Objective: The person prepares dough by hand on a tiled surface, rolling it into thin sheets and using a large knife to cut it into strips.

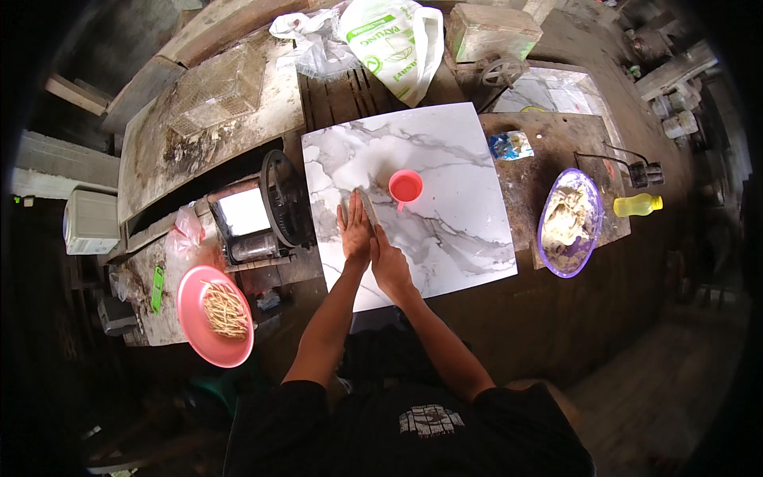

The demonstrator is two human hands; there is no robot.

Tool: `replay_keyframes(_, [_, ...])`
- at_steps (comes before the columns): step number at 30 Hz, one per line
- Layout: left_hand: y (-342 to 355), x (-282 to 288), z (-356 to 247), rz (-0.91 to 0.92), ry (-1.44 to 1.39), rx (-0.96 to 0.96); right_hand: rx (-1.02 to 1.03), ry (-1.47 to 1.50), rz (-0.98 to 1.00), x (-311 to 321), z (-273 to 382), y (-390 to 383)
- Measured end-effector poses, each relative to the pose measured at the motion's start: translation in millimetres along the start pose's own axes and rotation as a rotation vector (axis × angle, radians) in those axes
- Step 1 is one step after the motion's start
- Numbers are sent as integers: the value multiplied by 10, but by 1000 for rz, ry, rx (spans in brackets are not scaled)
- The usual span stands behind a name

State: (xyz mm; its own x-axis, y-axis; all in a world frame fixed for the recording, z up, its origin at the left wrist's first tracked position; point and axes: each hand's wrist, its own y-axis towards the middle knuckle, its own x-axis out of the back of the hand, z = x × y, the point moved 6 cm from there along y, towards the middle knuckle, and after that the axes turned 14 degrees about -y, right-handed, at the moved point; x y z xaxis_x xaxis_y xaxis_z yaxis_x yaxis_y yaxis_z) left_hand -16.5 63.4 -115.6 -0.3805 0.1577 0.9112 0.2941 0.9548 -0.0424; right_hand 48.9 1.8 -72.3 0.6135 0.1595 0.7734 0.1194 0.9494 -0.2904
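Note:
On the white marble-patterned board (461,230) my left hand (355,229) lies flat, its fingers stretched out and pointing away from me. Close against its right side is my right hand (389,258), closed on a narrow, greyish, blade-like tool (369,208). That tool runs along the left hand's fingers; its handle is hidden in my grip, and its exact kind is unclear. What lies under the left palm, if anything, cannot be seen. Just right of and beyond the hands stands a pink cup (405,188) with a handle.
Left of the board is a hand-wheel roller machine (282,199). A pink basin (195,322) holds thin pale sticks. At right sit a purple basin (543,230) with dough, a yellow bottle (637,205) and a blue-white packet (510,145). Plastic bags (393,44) lie behind.

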Motion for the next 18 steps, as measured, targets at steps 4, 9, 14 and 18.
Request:
replay_keyframes(4, [27, -28, 55, -69, -32, -30, 11, 12, -13, -56, 6, -62])
replay_keyframes(9, [82, -5, 20, -17, 60, -3, -4, -15, -7, -79, -70, -49])
replay_keyframes(14, [112, 34, -47, -49, -34, 13, 30, 28, -80, -47, -94, -127])
replay_keyframes(18, [124, 70, -87, -40, -43, 33, 43, 27, -88, -12, -134, -130])
